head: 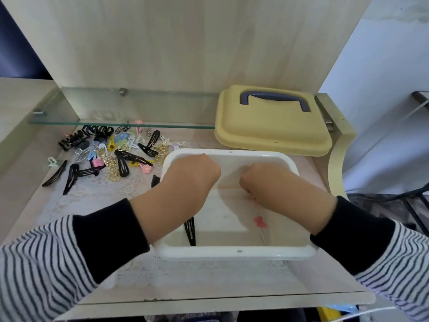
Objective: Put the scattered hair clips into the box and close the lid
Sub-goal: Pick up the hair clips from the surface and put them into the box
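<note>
- Hands first: the left hand is down inside the white box at its far left corner. Its knuckles are up and its fingers are curled under out of sight, so I cannot tell whether it grips anything.
- The right hand is in there too, near the far wall and just beside the left one, fingers also tucked under. A speck of pink shows below them, but I cannot tell whether it is pinched or lying loose.
- The box stands open on a lace mat toward the front right of the tabletop.
- Two clips lie on its floor: a black snap clip by the near left corner, partly under the left forearm, and a pink clip toward the near right.
- The lid, yellow with a grey-blue handle, is off. It lies tilted at the back right corner of the tabletop, its front edge just behind the box's far rim.
- The scattered hair clips are heaped at the back left, beside the box's left wall. There are black snap clips, gold openwork ones, pastel ones, and a black claw clip on the heap's far side.
- One more black clip peeks out between the left forearm and the box's left wall.
- A glass shelf runs above the heap along the back panel.
- Striped sleeves with black cuffs cover both forearms.
</note>
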A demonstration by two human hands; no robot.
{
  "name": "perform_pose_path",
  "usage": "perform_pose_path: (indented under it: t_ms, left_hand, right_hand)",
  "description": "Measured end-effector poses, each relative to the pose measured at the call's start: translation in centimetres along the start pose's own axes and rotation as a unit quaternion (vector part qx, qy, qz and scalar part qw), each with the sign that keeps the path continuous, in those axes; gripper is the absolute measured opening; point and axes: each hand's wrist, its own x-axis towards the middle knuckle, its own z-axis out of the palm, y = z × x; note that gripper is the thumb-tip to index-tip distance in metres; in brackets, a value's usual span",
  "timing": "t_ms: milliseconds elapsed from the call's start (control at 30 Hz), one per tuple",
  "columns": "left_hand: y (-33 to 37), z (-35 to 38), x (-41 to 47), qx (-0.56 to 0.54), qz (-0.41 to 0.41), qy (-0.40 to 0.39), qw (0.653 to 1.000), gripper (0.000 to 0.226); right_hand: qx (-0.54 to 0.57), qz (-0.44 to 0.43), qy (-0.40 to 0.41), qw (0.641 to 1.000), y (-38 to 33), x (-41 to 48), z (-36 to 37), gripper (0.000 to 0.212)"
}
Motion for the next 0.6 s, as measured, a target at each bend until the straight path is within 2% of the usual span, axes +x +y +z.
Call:
perform_pose_path:
  t_ms: [100, 333, 467, 533, 600]
  left_hand:
    - [0.1, 0.2, 0.2, 0.002, -0.003, -0.018, 1.000, 0.022]
    - [-0.2, 0.2, -0.3, -0.035, -0.029, -0.024, 0.999, 0.006]
    - [-1.1, 0.3, -1.3, -0.097, -0.051, 0.061, 0.992, 0.022]
    - [-2.0, 0.2, -2.2, -0.142, -0.042, 0.118, 0.982, 0.027]
    - [-2.9, 0.2, -3.1, -0.186, -0.028, 0.172, 0.967, 0.029]
  right_hand:
    - [-0.016, 0.003, 0.014, 1.000, -0.1, -0.1, 0.1, 0.025]
    - [0.017, 0.010, 0.026, 0.999, 0.4, -1.6, -0.9, 0.024]
    - [0.107, 0.048, 0.054, 0.992, 1.9, -2.8, -2.2, 0.027]
    - [0.175, 0.047, 0.042, 0.983, 2.4, -3.6, -3.4, 0.027]
    - [0.224, 0.043, 0.067, 0.971, 2.5, -4.4, -4.6, 0.023]
